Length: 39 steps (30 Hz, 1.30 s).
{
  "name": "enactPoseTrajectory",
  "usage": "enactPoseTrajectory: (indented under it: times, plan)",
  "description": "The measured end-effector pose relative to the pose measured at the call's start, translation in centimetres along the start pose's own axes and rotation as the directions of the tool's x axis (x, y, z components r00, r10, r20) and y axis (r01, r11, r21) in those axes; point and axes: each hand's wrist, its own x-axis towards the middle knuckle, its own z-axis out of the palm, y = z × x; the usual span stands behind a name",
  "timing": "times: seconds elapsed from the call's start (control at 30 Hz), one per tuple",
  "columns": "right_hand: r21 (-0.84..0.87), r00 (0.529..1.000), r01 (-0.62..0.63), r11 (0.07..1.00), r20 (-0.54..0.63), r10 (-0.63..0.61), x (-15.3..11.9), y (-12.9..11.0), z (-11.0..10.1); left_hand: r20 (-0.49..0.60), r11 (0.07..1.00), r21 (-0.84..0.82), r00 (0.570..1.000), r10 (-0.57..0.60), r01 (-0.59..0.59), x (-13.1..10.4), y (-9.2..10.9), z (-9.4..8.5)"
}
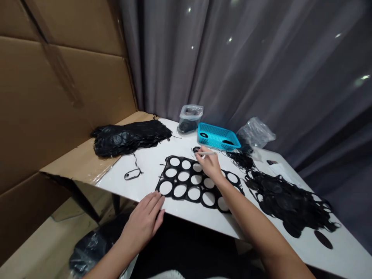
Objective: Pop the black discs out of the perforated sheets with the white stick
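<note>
A black sheet with rows of round holes (176, 185) lies flat on the white table. My left hand (148, 213) rests on the table's front edge, its fingers stretched out and touching the sheet's near left corner. Above the sheet's far side, my right hand (207, 162) is closed around a slim white pen-like tool (207, 153). The fingertips are beside a small black piece (196, 149) on the table; whether they touch it I cannot tell. My right forearm hides part of the sheet.
Beyond the sheet stand a blue basket (217, 133) with black pieces and a clear plastic bag (190, 118). A black stack (130, 135) lies left on cardboard. Tangled black scraps (290, 197) cover the right side, near another clear bag (257, 131). A loose black ring (133, 174) lies left.
</note>
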Motion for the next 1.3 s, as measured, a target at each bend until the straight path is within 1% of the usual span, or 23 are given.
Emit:
enactPoseTrajectory:
  times: [0.03, 0.07, 0.1, 0.17, 0.2, 0.23, 0.27, 0.33, 0.37, 0.43, 0.47, 0.53, 0.63, 0.73, 0.83, 0.93, 1.0, 1.07, 1.13, 1.3]
  plan:
    - [0.125, 0.997, -0.071, 0.99, 0.038, 0.067, -0.2, 0.2, -0.8, 0.026, 1.0, -0.019, 1.0, -0.01, 0.011, 0.8, -0.3, -0.4]
    - [0.253, 0.987, -0.148, 0.956, 0.096, 0.128, -0.7, 0.2, -1.5, 0.06, 0.998, -0.059, 0.998, -0.029, 0.033, 2.0, -0.5, -0.8]
    - [0.374, 0.971, -0.225, 0.9, 0.159, 0.176, -1.2, 0.1, -2.1, 0.083, 0.992, -0.116, 0.995, -0.048, 0.058, 3.4, -0.8, -1.1]
    - [0.582, 0.938, -0.339, 0.739, 0.273, 0.214, -2.4, -0.5, -3.3, 0.074, 0.951, -0.285, 0.992, -0.107, 0.124, 7.0, -1.0, -1.4]
    - [0.659, 0.926, -0.373, 0.654, 0.315, 0.211, -2.9, -0.8, -3.8, 0.103, 0.903, -0.395, 0.985, -0.136, 0.166, 9.0, -1.0, -1.4]
    - [0.716, 0.917, -0.395, 0.576, 0.345, 0.2, -3.3, -1.2, -4.4, 0.156, 0.836, -0.508, 0.977, -0.145, 0.205, 11.1, -0.9, -1.2]
    - [0.757, 0.912, -0.408, 0.51, 0.366, 0.186, -3.5, -1.4, -5.1, 0.191, 0.75, -0.622, 0.973, -0.132, 0.224, 13.1, -0.7, -0.9]
    - [0.803, 0.911, -0.412, 0.43, 0.38, 0.163, -3.8, -1.7, -6.3, 0.321, 0.521, -0.801, 0.946, -0.042, 0.295, 16.7, 0.0, 0.0]
    - [0.818, 0.915, -0.403, 0.41, 0.368, 0.164, -3.9, -1.6, -6.9, 0.383, 0.404, -0.848, 0.923, 0.019, 0.344, 18.3, 0.4, 0.6]
    - [0.843, 0.927, -0.375, 0.385, 0.329, 0.181, -3.9, -1.1, -7.9, 0.479, 0.206, -0.87, 0.866, 0.141, 0.448, 20.8, 1.2, 1.7]
    - [0.853, 0.93, -0.366, 0.372, 0.315, 0.192, -4.0, -0.7, -8.4, 0.505, 0.135, -0.863, 0.843, 0.188, 0.487, 21.8, 1.5, 2.3]
    - [0.867, 0.928, -0.364, 0.341, 0.307, 0.211, -3.9, 0.1, -9.2, 0.529, 0.049, -0.844, 0.814, 0.241, 0.534, 23.6, 2.0, 3.3]
    - [0.875, 0.921, -0.373, 0.309, 0.31, 0.235, -3.6, 1.1, -10.6, 0.535, 0.016, -0.835, 0.805, 0.255, 0.55, 25.8, 2.5, 4.2]
    - [0.883, 0.922, -0.364, 0.296, 0.296, 0.249, -2.7, 1.7, -12.0, 0.534, -0.026, -0.829, 0.805, 0.257, 0.558, 27.8, 2.9, 4.2]
    - [0.901, 0.928, -0.337, 0.274, 0.269, 0.256, -1.4, 1.9, -13.3, 0.541, -0.143, -0.803, 0.808, 0.234, 0.579, 29.4, 3.3, 3.5]
    - [0.913, 0.94, -0.305, 0.27, 0.243, 0.242, 0.0, 1.8, -14.1, 0.528, -0.271, -0.78, 0.826, 0.198, 0.564, 30.6, 3.4, 2.9]
    - [0.916, 0.945, -0.295, 0.272, 0.237, 0.226, 0.8, 1.7, -14.1, 0.52, -0.309, -0.779, 0.838, 0.167, 0.545, 31.0, 3.3, 2.6]
    - [0.917, 0.948, -0.294, 0.271, 0.244, 0.203, 1.5, 1.6, -13.8, 0.519, -0.311, -0.788, 0.845, 0.13, 0.532, 31.2, 3.1, 2.6]
    - [0.915, 0.948, -0.302, 0.267, 0.26, 0.183, 2.0, 1.7, -13.3, 0.522, -0.285, -0.804, 0.849, 0.082, 0.522, 31.2, 2.8, 2.8]
    - [0.911, 0.946, -0.32, 0.262, 0.293, 0.137, 2.5, 2.0, -11.8, 0.527, -0.15, -0.841, 0.85, -0.015, 0.519, 30.8, 2.1, 3.9]
